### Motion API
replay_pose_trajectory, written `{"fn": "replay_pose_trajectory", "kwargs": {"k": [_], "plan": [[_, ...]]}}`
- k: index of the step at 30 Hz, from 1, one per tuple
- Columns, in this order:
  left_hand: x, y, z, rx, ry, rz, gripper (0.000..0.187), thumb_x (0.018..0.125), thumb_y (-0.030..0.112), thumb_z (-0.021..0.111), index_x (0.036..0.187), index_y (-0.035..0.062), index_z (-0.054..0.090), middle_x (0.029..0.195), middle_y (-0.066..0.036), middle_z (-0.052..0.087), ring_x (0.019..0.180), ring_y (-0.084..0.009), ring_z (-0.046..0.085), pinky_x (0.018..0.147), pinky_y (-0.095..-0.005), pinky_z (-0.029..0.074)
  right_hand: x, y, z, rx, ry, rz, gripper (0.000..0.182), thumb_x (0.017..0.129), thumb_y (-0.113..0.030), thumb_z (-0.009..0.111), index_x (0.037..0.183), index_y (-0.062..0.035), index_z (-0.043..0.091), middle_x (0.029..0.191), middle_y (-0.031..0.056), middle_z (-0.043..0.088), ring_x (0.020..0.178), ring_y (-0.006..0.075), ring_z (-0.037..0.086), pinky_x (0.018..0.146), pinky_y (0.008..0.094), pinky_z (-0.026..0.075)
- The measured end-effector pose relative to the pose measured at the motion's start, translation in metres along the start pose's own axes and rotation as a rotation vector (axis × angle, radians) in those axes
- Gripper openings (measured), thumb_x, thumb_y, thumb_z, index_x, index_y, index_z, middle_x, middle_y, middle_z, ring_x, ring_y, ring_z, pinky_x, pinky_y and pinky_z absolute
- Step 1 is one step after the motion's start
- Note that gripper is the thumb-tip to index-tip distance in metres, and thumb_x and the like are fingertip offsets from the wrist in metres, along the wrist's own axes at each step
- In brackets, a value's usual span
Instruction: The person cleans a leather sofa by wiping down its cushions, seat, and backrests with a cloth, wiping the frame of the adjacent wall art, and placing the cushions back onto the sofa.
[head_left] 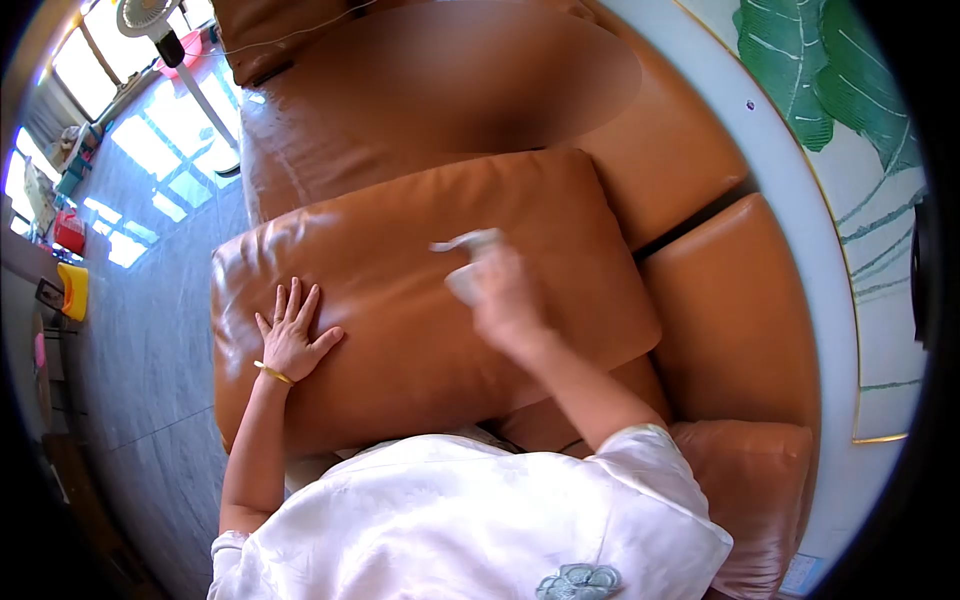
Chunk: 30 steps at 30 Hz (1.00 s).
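Note:
A large brown leather sofa cushion (410,350) lies tilted across the sofa in front of me. My left hand (292,340) rests flat on its left part, fingers spread, a gold bracelet (273,373) at the wrist. Over the cushion's right half, my right hand (508,300) is closed around a crumpled white cloth (464,284), one end of which sticks out past the fingers. Motion smears this hand and the cloth.
Brown backrests (735,300) line the right side, below a wall with green painted leaves (800,70). At upper left, a white standing fan (150,15) stands on the grey tiled floor (150,350). A yellow plastic object (73,290) is at far left. Part of the sofa is blurred.

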<state>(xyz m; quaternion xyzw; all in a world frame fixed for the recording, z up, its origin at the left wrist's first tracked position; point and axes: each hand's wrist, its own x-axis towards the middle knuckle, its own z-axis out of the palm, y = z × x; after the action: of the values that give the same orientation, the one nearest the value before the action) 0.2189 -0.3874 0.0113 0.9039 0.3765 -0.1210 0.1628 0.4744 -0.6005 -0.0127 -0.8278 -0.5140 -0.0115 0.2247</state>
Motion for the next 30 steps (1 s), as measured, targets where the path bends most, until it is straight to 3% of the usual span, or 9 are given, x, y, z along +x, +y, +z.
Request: {"fn": "replay_pose_trajectory", "kwargs": {"k": [2,4,5,13,17,18,25,29,30], "plan": [[0.0,0.001,0.002,0.013,-0.003,0.001,0.088,0.08,0.07,0.049,0.149,0.0207,0.028,0.159,-0.008,0.009,0.146,-0.0298,0.004,0.109,-0.0653,-0.001,-0.006,0.059,-0.061,0.939,0.314,0.797,0.032,0.088,-0.013,0.048,0.119,-0.0103,0.058,0.115,0.0212,0.054,0.091,0.0318,0.058,0.076,0.0394,0.049],[0.004,0.004,0.002,0.019,-0.006,0.001,0.087,0.08,0.069,0.049,0.149,0.0209,0.028,0.159,-0.008,0.009,0.146,-0.0304,0.004,0.109,-0.0661,-0.001,-0.045,0.168,-0.062,-0.284,-0.186,0.992,0.038,0.091,-0.015,0.048,0.129,-0.0121,0.053,0.124,0.0208,0.052,0.109,0.0307,0.057,0.093,0.0379,0.048],[0.005,0.005,0.002,0.017,-0.008,0.006,0.087,0.08,0.069,0.049,0.149,0.021,0.028,0.159,-0.008,0.009,0.146,-0.0306,0.004,0.109,-0.0665,-0.001,-0.053,0.214,-0.045,-0.452,-0.339,0.975,0.039,0.09,-0.015,0.05,0.129,-0.0122,0.053,0.126,0.0221,0.051,0.118,0.0308,0.05,0.101,0.0397,0.041],[0.009,0.002,0.002,-0.004,-0.001,0.007,0.086,0.079,0.07,0.051,0.148,0.0222,0.031,0.158,-0.009,0.011,0.146,-0.0315,0.004,0.108,-0.068,0.0,0.155,0.22,0.002,0.082,0.069,1.312,0.037,0.093,-0.023,0.046,0.124,-0.0025,0.053,0.126,0.0191,0.056,0.121,0.0338,0.05,0.097,0.0433,0.045],[0.012,0.001,0.0,-0.027,-0.021,-0.021,0.087,0.078,0.068,0.054,0.149,0.0231,0.029,0.159,-0.009,0.01,0.146,-0.0314,0.003,0.108,-0.0669,-0.001,0.204,0.222,0.039,-0.075,0.307,0.941,0.034,0.091,-0.017,0.047,0.119,0.0002,0.057,0.125,0.0208,0.056,0.116,0.0386,0.051,0.104,0.044,0.036],[0.013,0.001,-0.001,-0.031,-0.019,-0.023,0.088,0.078,0.068,0.053,0.149,0.0231,0.029,0.159,-0.009,0.01,0.146,-0.0313,0.002,0.108,-0.0668,-0.001,0.203,0.225,0.038,-0.105,0.15,0.881,0.028,0.091,-0.015,0.048,0.11,0.0007,0.061,0.123,0.0232,0.057,0.117,0.0402,0.049,0.104,0.0462,0.035],[0.016,0.002,-0.001,-0.022,-0.035,-0.015,0.089,0.078,0.071,0.052,0.149,0.0221,0.03,0.159,-0.01,0.01,0.146,-0.0311,0.002,0.108,-0.0661,-0.002,0.153,0.188,0.029,-0.049,0.13,-0.327,0.022,0.088,-0.016,0.051,0.099,0.0001,0.063,0.103,0.0223,0.061,0.109,0.0403,0.053,0.097,0.0488,0.04],[0.017,-0.001,0.001,-0.029,-0.022,-0.005,0.089,0.078,0.07,0.053,0.149,0.0222,0.03,0.159,-0.009,0.01,0.146,-0.0312,0.002,0.108,-0.0664,-0.001,0.165,0.228,0.023,-0.166,0.056,0.338,0.016,0.087,-0.013,0.053,0.094,-0.003,0.063,0.101,0.0195,0.063,0.099,0.0373,0.059,0.081,0.0453,0.05],[0.016,0.0,0.0,-0.028,-0.022,-0.009,0.089,0.077,0.07,0.053,0.149,0.0231,0.029,0.159,-0.009,0.01,0.146,-0.031,0.003,0.108,-0.0666,0.0,0.162,0.237,0.009,-0.313,0.102,0.208,0.019,0.088,-0.01,0.046,0.098,-0.0034,0.061,0.098,0.0204,0.063,0.096,0.0384,0.06,0.083,0.0451,0.05]]}}
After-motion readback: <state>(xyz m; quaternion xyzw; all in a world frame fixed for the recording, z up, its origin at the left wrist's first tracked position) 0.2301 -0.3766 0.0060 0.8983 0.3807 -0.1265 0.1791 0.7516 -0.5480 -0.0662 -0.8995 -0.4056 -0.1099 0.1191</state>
